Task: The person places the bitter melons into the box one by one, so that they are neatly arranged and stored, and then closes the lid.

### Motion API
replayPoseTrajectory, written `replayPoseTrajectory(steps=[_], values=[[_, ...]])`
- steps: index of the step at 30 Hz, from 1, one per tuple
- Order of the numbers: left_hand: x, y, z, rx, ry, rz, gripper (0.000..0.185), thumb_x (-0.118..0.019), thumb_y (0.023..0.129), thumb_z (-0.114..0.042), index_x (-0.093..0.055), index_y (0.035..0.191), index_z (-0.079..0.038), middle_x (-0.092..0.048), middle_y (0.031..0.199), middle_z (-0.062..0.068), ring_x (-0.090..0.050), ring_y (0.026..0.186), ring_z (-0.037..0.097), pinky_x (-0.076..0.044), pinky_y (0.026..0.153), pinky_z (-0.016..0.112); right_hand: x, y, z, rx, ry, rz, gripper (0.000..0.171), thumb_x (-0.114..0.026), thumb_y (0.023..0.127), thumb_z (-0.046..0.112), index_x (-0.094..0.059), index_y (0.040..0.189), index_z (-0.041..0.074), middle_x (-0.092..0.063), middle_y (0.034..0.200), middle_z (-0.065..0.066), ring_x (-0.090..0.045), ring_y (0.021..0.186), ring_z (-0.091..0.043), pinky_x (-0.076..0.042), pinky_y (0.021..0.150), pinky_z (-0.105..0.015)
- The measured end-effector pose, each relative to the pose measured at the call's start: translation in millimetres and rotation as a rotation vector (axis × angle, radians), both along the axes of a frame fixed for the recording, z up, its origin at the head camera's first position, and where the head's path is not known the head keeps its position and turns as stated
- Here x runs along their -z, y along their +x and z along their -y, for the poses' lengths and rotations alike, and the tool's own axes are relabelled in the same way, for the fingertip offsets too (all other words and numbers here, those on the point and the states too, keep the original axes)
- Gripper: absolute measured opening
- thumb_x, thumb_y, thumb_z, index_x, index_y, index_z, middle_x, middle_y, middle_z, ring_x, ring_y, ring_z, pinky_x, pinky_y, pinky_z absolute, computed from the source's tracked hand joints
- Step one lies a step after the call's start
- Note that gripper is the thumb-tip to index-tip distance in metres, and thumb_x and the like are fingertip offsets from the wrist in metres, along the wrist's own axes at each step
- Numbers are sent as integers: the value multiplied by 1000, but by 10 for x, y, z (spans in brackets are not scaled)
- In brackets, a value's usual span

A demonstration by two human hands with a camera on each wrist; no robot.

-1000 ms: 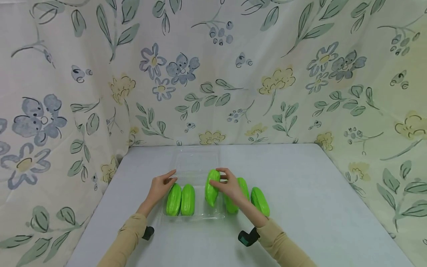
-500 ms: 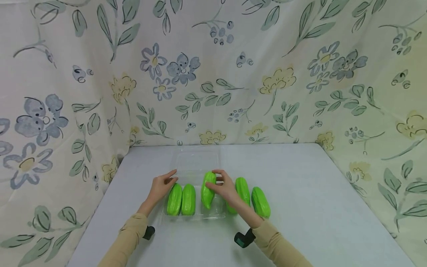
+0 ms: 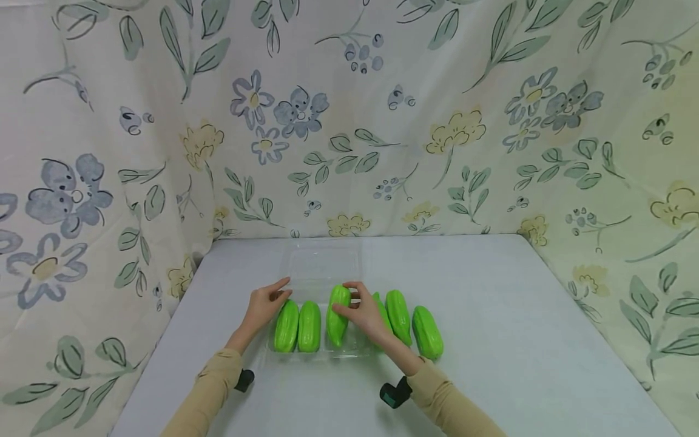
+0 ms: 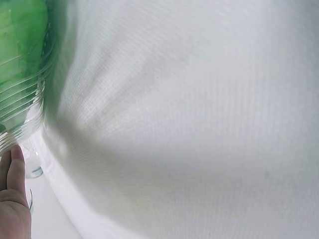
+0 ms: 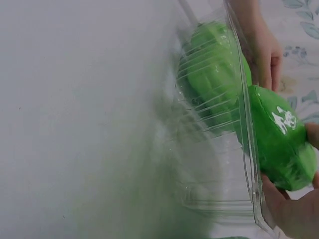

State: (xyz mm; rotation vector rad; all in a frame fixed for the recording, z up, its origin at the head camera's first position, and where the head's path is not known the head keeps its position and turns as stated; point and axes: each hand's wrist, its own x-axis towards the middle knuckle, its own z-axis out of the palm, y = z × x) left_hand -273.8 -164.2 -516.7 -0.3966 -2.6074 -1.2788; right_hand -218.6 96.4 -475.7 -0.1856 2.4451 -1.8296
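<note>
Green gourd (image 5: pixel 279 144) over clear tray (image 5: pixel 219 194)

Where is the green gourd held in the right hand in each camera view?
Head: green gourd at centre, third from left, over the clear tray.
Left wrist: not identifiable; only green behind ribbed plastic at top left.
Right wrist: at right edge, above the tray rim.
Shared landmark: the clear tray.

My right hand (image 3: pixel 367 312) held a bright green, ridged gourd (image 3: pixel 337 315), pinched at its far end and tilted, its lower end inside the clear plastic tray (image 3: pixel 349 351). The gourd bore a white mark on its skin. The tray was shallow and ribbed and lay on the bench. My left hand (image 3: pixel 264 306) rested at the tray's left edge, fingers extended, touching the leftmost gourd (image 3: pixel 286 326).
</note>
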Motion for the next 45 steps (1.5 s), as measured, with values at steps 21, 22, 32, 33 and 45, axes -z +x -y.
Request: replayPoseTrajectory(steps=[21, 22, 32, 33, 45], values=[[40, -9, 10, 0, 5, -7, 40, -65, 91, -21, -60, 126, -3, -72, 98, 18, -55, 65, 8, -40, 52, 19, 94, -5, 181, 31, 69, -31, 50, -72, 84, 17, -50, 127, 6, -57, 113, -23, -62, 92, -29, -53, 72, -33], [36, -7, 9, -4, 3, -7, 40, -65, 91, -20, -60, 126, -3, -72, 99, 18, -56, 66, 9, -40, 53, 19, 94, -4, 185, 33, 75, -32, 50, -72, 84, 17, -50, 127, 6, -58, 113, -23, -62, 92, -29, -53, 72, -34], [29, 6, -1, -3, 3, -26, 39, -65, 91, -17, -61, 126, -2, -71, 103, 19, -66, 75, 18, -43, 56, 20, 128, -8, 229, 36, 125, -58, 49, -72, 84, 14, -50, 126, 2, -60, 110, -23, -62, 91, -30, -52, 73, -35], [27, 5, -2, -4, 5, -28, 38, -65, 90, -17, -61, 125, -2, -71, 103, 19, -65, 74, 18, -43, 56, 19, 134, -10, 232, 35, 129, -64, 49, -72, 83, 14, -50, 126, 2, -60, 109, -23, -62, 89, -29, -52, 72, -35], [48, -24, 2, 10, 24, -37, 39, -65, 91, -19, -60, 126, -1, -70, 105, 21, -68, 78, 21, -43, 55, 19, 284, -46, 238, 16, 137, -142, 48, -71, 85, 21, -50, 124, 2, -61, 105, -21, -61, 83, -23, -52, 67, -31]])
